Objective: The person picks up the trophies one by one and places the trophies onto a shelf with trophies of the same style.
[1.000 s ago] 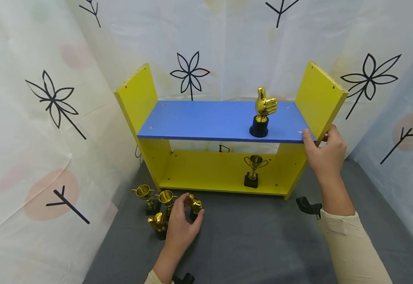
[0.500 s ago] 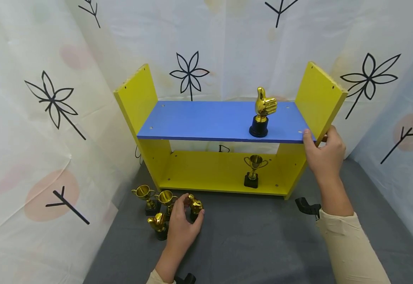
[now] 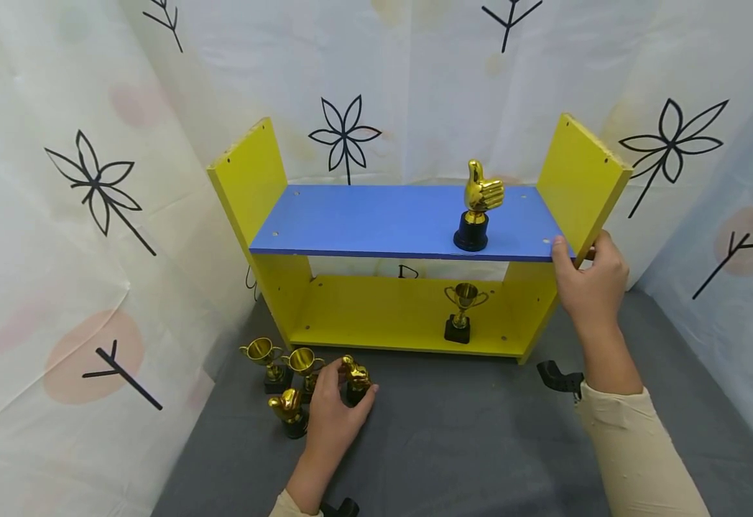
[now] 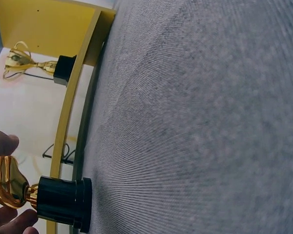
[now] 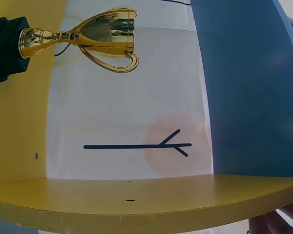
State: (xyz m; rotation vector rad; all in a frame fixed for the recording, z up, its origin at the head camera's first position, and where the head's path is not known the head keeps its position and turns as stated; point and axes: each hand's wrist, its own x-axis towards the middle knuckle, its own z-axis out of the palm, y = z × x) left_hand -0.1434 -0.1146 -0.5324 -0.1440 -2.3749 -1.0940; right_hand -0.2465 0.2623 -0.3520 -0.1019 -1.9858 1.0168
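Fingers of the nearer left hand [image 3: 335, 418] curl round an upright, black-based, glossy gold thumbs-up trophy [image 3: 358, 378]; the right hand [image 3: 593, 281] grips a yellow-and-blue shelf [image 3: 363, 220].

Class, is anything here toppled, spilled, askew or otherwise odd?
Nothing looks toppled or spilled. One oddity: the yellow side panels rise above the blue shelf with no board joining their tops, which looks unfinished.

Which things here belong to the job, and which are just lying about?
Likely the job:
thumbs-up trophy in the left hand
shelf unit gripped by the right hand
upper-shelf thumbs-up trophy
lower-shelf cup trophy
leftmost cup trophy
neighbouring cup trophy
front thumbs-up trophy

Likely just surroundings:
grey cloth
patterned white backdrop
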